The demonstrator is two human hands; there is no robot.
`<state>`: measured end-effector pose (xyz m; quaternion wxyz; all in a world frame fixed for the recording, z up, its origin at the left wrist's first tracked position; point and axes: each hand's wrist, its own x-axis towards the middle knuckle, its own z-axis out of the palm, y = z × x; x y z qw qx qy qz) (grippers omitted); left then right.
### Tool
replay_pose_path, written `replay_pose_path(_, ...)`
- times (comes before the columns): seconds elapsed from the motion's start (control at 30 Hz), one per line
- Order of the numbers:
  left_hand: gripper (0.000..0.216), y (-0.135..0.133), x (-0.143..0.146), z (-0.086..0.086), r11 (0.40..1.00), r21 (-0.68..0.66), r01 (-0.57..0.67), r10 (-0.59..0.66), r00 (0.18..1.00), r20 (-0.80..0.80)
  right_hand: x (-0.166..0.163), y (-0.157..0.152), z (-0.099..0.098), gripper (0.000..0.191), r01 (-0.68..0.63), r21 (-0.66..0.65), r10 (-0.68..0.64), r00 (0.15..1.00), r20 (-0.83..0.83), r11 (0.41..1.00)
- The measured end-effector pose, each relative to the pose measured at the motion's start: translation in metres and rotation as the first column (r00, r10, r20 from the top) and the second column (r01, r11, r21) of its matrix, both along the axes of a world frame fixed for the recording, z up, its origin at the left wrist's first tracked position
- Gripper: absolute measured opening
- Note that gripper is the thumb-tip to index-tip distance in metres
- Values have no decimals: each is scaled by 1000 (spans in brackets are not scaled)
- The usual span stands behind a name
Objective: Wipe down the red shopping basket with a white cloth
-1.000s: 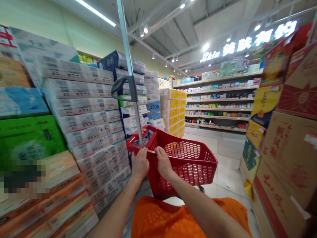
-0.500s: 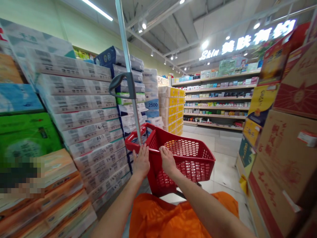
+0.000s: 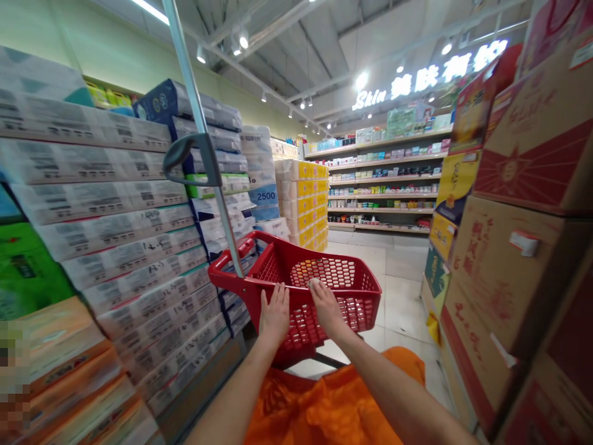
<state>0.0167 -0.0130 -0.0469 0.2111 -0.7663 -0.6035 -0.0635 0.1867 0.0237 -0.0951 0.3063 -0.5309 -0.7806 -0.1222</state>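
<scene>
On the pale tiled floor (image 3: 399,296), toward its left edge beside the stacked white packs (image 3: 115,201), stands a red shopping cart (image 3: 302,304). The left grip (image 3: 275,314) is spread nearly flat, its fingers straight against the near rim (image 3: 299,288) and closed around nothing. The right grip (image 3: 325,306) rests fingers bent at the same rim, farther along; whether the thumb clamps from below cannot be told. The cart looks like stiff moulded plastic, probably light for its bulk and apt to roll or swivel under a sideways push; the smooth rim could slip beneath flat fingers. Its red handlebar (image 3: 218,271), at the end nearest the packs, seems the surest hold, better than the tall metal pole (image 3: 227,222), which might sway.
</scene>
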Motion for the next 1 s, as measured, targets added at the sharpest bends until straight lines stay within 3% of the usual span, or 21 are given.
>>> replay_pose_path(0.2,61,3,11,-3,1000,2,2,-2,1000,-1,72,-2,-8,66,319,-108,-329,940,-90,941)
replay_pose_path(0.27,60,4,17,-3,1000,-7,25,-25,1000,-5,72,-2,-9,64,322,-106,-331,939,-89,941)
replay_pose_path(0.43,60,5,28,-6,998,-42,45,-46,999,-29,68,-3,-12,65,188,-61,-190,982,-17,980)
replay_pose_path(0.63,60,5,30,-8,998,-38,40,-41,999,-32,121,-6,-19,56,433,-149,-453,878,-153,889)
replay_pose_path(0.7,60,5,31,-8,999,-35,33,-34,999,-32,111,-4,-19,60,409,-135,-428,886,-179,902)
replay_pose_path(0.87,62,5,30,-9,999,-26,30,-30,999,-32,61,2,-15,71,123,-30,-126,985,-120,992)
replay_pose_path(0.93,62,6,28,-10,999,-26,28,-29,999,-32,69,1,-16,69,136,-32,-139,983,-119,990)
replay_pose_path(1.0,62,7,28,-12,999,-24,34,-34,999,-27,92,0,-19,63,260,-57,-266,950,-167,964)
